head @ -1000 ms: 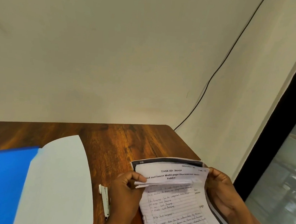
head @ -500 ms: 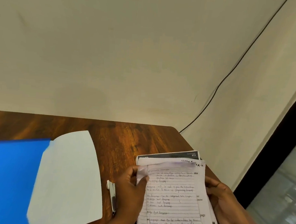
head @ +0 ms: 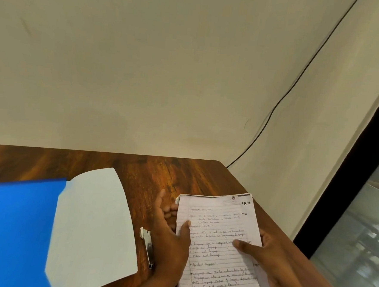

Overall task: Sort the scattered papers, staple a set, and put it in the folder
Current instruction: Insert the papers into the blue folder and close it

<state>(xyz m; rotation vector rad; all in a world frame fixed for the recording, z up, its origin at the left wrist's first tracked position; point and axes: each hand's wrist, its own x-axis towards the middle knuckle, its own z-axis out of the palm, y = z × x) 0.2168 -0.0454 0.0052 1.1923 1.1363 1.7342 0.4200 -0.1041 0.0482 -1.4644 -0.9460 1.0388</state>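
One stack of papers (head: pixel 219 246) at the near right corner of the wooden table (head: pixel 181 176), top sheet lined and handwritten, writing too blurred to read; edges of further sheets show at the stack's top and right, count cannot be told; lower end cut off by the frame. Two hands on it: left hand (head: pixel 168 236) against the stack's left edge, thumb lying over the top sheet, fingers fairly straight and spread behind that edge, partly hidden by the paper; right hand (head: pixel 263 256) gripping the right side, thumb pressed on the top sheet, fingers tucked under the stack and out of sight. One stapler (head: pixel 147 245), metal with a white end, flat on the table just left of the left hand, its near tip touching or hidden by the wrist, cannot tell which. One folder (head: pixel 16 227) lying open further left, blue cover and pale inner flap (head: pixel 95 231), left and lower parts cut off. One dark cable (head: pixel 283 98) running down the wall behind the table.
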